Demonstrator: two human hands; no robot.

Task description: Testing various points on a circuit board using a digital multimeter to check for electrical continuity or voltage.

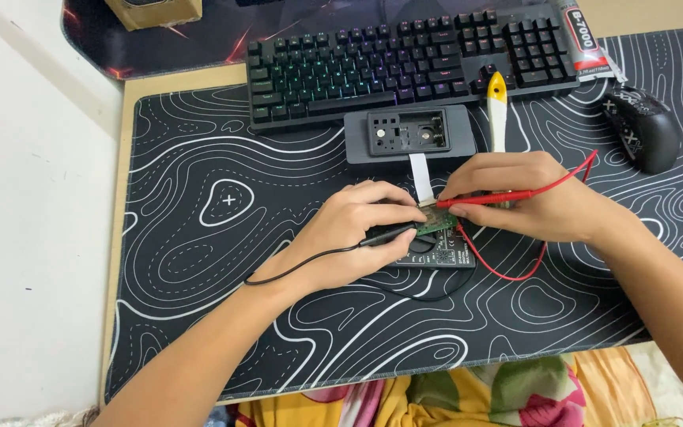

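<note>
Green circuit board [437, 219] probed both sides: left hand [349, 237] fingers clamped on black probe [389, 235], right hand [515, 194] pinching red probe [484, 200]; grey device [409, 134] at 12 o'clock, keyboard [405, 63] beyond, mouse [642, 126] at 2

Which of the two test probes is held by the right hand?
The red probe, in the right hand; the left hand holds the black probe.

Wooden desk [130, 119] under a black desk mat [199, 237] with white contour lines. On the mat: backlit keyboard [405, 63], grey opened device case [409, 134], black mouse [642, 126], yellow-tipped white tool [498, 111], glue tube [583, 35], multimeter [444, 253].
</note>
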